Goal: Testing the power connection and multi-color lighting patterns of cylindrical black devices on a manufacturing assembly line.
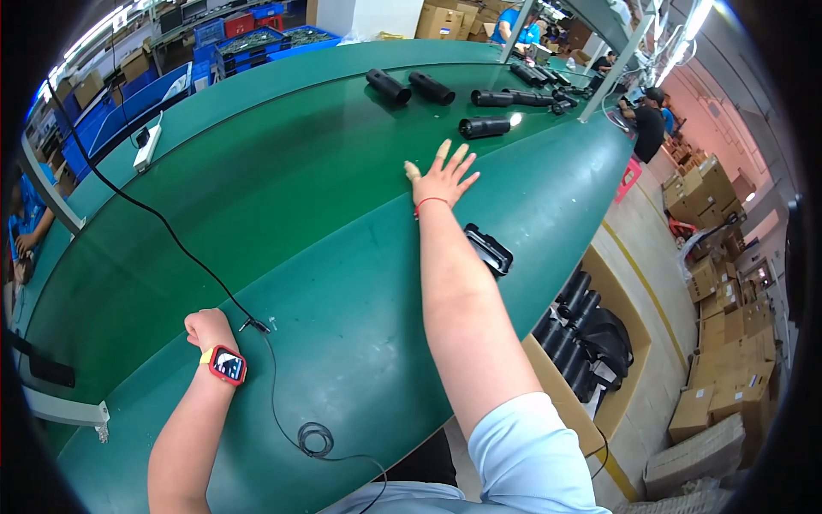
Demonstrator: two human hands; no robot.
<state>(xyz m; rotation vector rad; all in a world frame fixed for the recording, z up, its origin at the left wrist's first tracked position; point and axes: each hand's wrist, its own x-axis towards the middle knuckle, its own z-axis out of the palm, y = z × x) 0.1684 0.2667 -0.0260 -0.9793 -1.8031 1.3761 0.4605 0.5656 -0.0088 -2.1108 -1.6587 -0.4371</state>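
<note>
- Black and cylindrical, the nearest tube [485, 127] lies on the green bench [282, 197] just beyond the right hand [443, 178], up and slightly to the right of the fingertips, not touching them.
- Its long axis runs roughly crosswise to the outstretched arm, with a bright glint at its right end.
- That right hand is spread wide, fingers apart, holding nothing (one finger looks wrapped in pale tape); a red band sits at the wrist.
- By far the nearer of the two hands is the right; the left hand [207, 328] is curled into a loose fist well back, beside a thin black cable [171, 240] that trails across the bench to a small coil [315, 439]. Whether the fist pinches the cable I cannot tell. A red watch [228, 364] is on that wrist.
- More black tubes [411, 87] lie farther along the bench, well apart from both hands.
- A flat black part [489, 249] rests at the bench's right edge, beside the right forearm.
- Below that edge, a cardboard box [616, 291] holds black pieces; stacked cartons [719, 343], blue crates [257, 43] and other workers fill the hall.
</note>
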